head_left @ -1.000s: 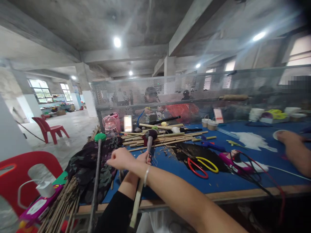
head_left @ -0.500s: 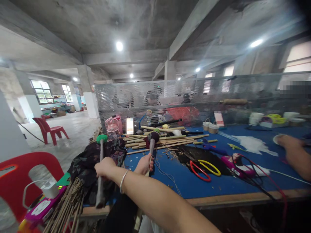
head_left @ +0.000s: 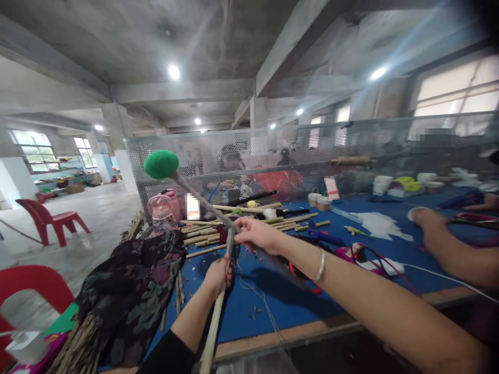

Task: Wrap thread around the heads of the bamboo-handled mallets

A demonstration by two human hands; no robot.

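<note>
My left hand (head_left: pixel 219 276) is closed round a long pale stick (head_left: pixel 212 328), which rises from the table's front edge. Its upper part looks grey, and its top end is hidden behind the other stick and my right hand. My right hand (head_left: pixel 260 237), a bangle on its wrist, pinches a grey stick with a rounded green head (head_left: pixel 161 164). This mallet-like stick slants up to the left, head raised, and crosses the pale one near my right fingers. Its lower end is blurred under my right forearm.
Dark patterned cloth (head_left: pixel 132 291) and a twig bundle (head_left: pixel 76 343) lie left on the blue table (head_left: pixel 249 317). Several sticks (head_left: pixel 202 236) lie behind my hands. Scissors (head_left: pixel 317 285) are partly covered by my forearm. A co-worker's arm (head_left: pixel 448 244) reaches in from the right. Perforated metal screen (head_left: pixel 175 161) behind.
My right hand has swung the green-headed stick from above the cloth at left to the middle, lifting and tilting it. My left hand still holds its stick, whose dark head is now hidden. The view shifted.
</note>
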